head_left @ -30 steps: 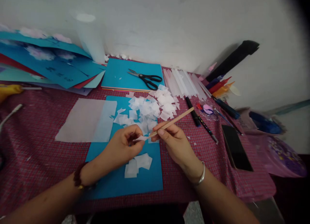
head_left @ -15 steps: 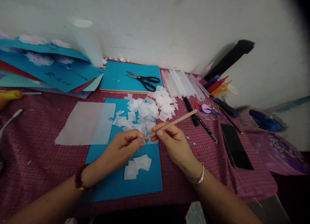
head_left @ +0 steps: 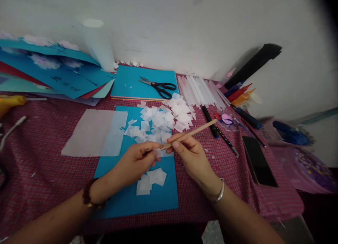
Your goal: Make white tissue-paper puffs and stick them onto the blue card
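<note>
Between its thumb and fingers my left hand [head_left: 142, 159] pinches a small square of thin white paper [head_left: 157, 153]. My right hand [head_left: 190, 154] grips a flat wooden stick [head_left: 198, 130], slanting up to the right, with its lower end at the paper by my left fingertips. Both hands are above a blue sheet of card [head_left: 161, 198]. A few white paper squares [head_left: 144, 183] lie on the card nearer to me. Beyond my hands is a loose heap of such squares [head_left: 160, 119], spreading off the card's far right corner.
A larger thin sheet [head_left: 89, 133] lies at left, overlapping the card. Black-handled scissors [head_left: 158, 85] rest on stacked blue card [head_left: 126, 85]. White strips [head_left: 200, 91], a black marker [head_left: 210, 121], a pen [head_left: 227, 142] and a phone [head_left: 259, 161] lie to the right. A yellow glue gun [head_left: 12, 103] is far left.
My left hand has shifted slightly right, and the paper square now meets the stick's lower end. The right hand stays nearly in place. The whole view has shifted a little.
</note>
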`<state>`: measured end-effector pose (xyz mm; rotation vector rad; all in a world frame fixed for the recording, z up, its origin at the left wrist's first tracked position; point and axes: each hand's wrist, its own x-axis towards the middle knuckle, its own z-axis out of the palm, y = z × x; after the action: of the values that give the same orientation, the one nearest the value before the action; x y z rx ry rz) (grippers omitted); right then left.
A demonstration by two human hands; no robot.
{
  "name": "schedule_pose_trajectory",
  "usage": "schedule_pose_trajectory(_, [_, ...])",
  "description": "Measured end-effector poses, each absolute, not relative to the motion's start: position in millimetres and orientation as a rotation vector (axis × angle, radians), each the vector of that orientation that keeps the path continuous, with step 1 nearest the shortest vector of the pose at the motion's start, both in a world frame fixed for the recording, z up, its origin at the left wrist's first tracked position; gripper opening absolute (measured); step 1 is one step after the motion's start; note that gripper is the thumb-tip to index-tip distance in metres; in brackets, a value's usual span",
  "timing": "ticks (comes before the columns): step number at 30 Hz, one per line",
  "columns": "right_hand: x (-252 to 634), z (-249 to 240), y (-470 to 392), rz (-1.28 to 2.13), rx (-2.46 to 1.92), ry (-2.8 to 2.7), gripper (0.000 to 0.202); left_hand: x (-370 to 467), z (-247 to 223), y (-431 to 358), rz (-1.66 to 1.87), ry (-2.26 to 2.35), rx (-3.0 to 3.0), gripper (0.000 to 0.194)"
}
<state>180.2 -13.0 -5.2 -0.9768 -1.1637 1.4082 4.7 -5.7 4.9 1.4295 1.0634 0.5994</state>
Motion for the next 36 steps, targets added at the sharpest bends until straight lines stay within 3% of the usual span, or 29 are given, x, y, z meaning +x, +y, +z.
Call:
schedule_pose_trajectory(4, [182,-6,-13,1.368,-1.002,-1.171,0.008,5,-5,-7,0.745,1.135,1.548,0.023])
schedule_pose_trajectory(8, [183,-6,-13,1.333,-1.040,-1.204,0.008,2,-10,-7,0.795,1.181,1.817,0.003])
schedule_pose_trajectory(16, [183,-9,-13,1.352,-1.031,-1.213,0.009,1,0,-5,0.843,1.151,1.841,0.014])
schedule_pose_trajectory(36, [179,-10,-7,1.641,-1.004,-0.920,0.014,0,-2,-4,0.850,1.118,1.853,0.014])
